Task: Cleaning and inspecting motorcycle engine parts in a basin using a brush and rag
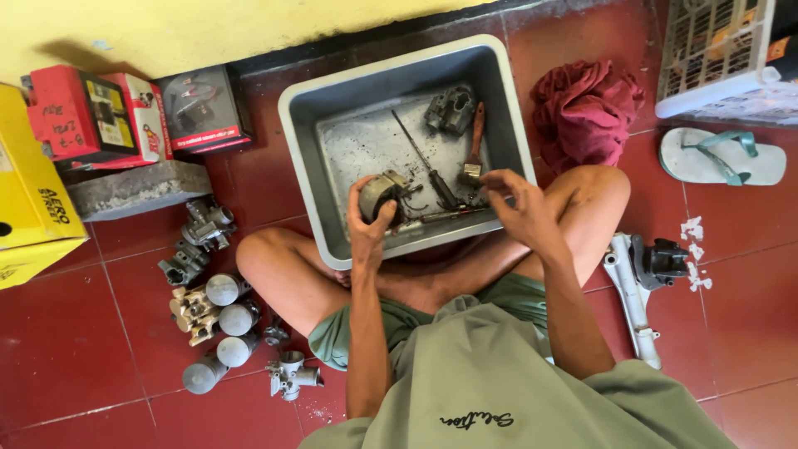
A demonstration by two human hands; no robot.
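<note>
While you sit cross-legged on the red tiled floor (66,349), your left hand (366,223) is closed around a round metal engine part (384,191) at the near edge of the grey plastic tub (299,125). Your right hand (515,204) hovers just beside it, fingers loosely curled, gripping nothing. A screwdriver (424,162), a brush (474,145) and a carburetor body (450,110) lie inside the tub.

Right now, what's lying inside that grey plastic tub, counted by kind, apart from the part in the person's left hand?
Dark metal carburettor body: 1
Wooden-handled brush: 1
Long dark screwdriver: 1
Thin metal rod by the near wall: 1
Total: 4
</note>
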